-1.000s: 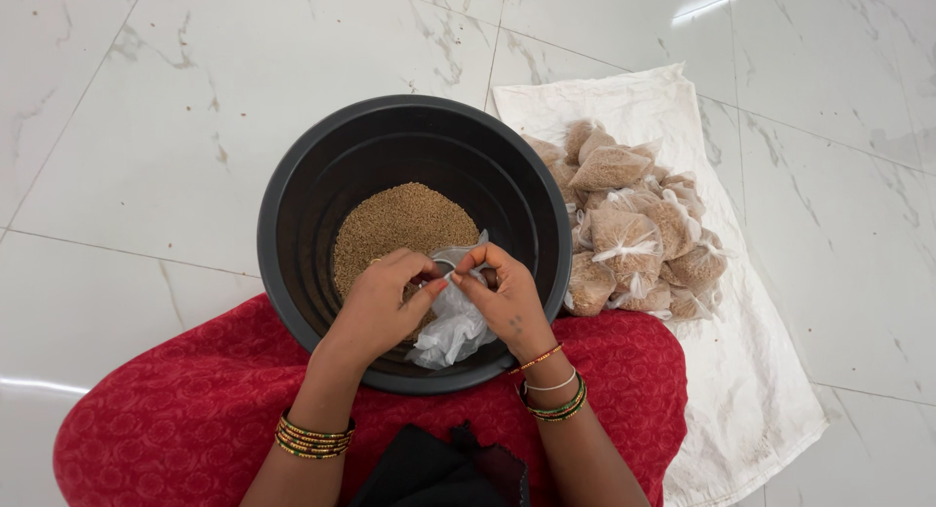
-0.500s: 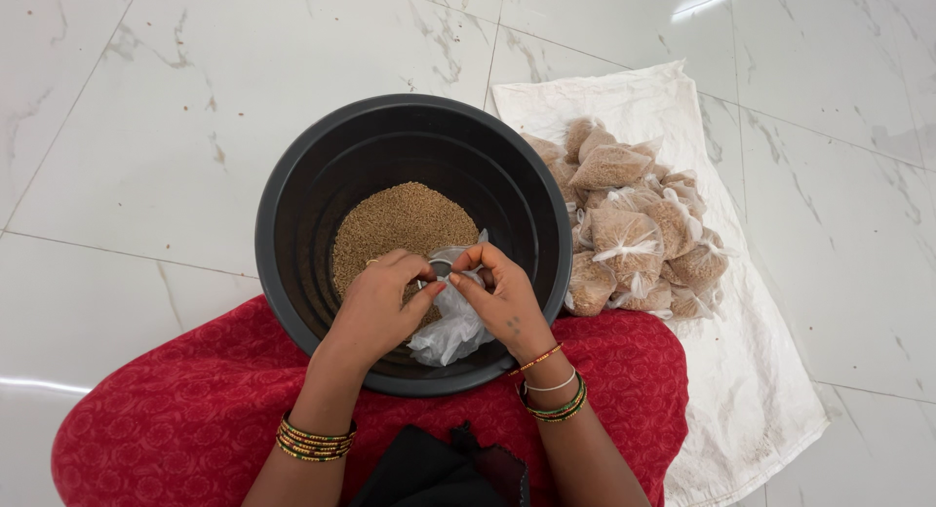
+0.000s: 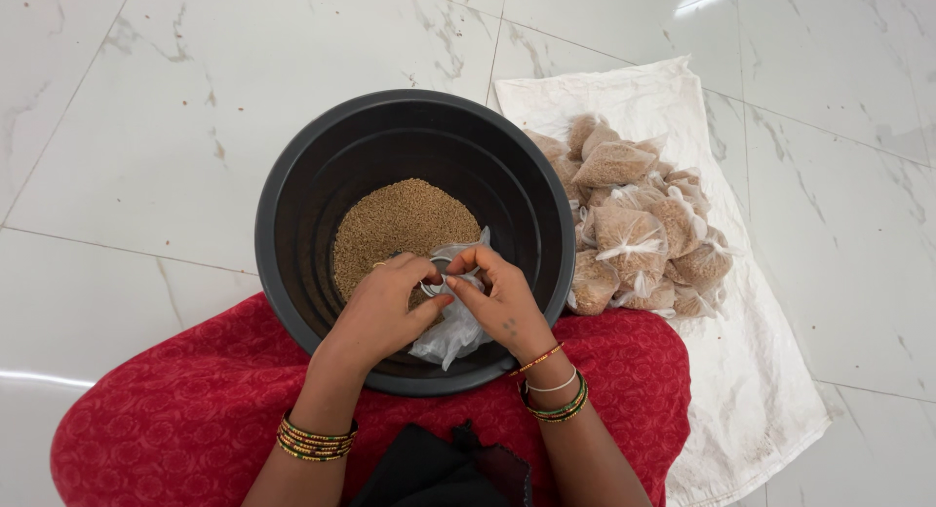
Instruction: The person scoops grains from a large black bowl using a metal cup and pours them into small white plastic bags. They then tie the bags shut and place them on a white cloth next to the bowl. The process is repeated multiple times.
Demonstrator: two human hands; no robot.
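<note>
A black round tub (image 3: 322, 175) sits on the floor with a mound of brown grain (image 3: 400, 224) in its bottom. Over its near side, my left hand (image 3: 385, 307) and my right hand (image 3: 502, 302) together pinch the mouth of a clear plastic bag (image 3: 450, 324). A small round metal cup (image 3: 444, 273) shows between the fingertips at the bag's opening. The bag's lower part hangs crumpled against the tub's near wall. Bangles circle both wrists.
A pile of several tied clear bags of grain (image 3: 639, 224) lies on a white cloth sack (image 3: 770, 390) spread right of the tub. Red fabric over my lap (image 3: 175, 409) touches the tub's near rim. White marble floor tiles (image 3: 146, 127) surround everything.
My hands have stayed over the tub's near side; the fingers have shifted slightly around the bag's mouth. The tub and the pile of bags have not moved.
</note>
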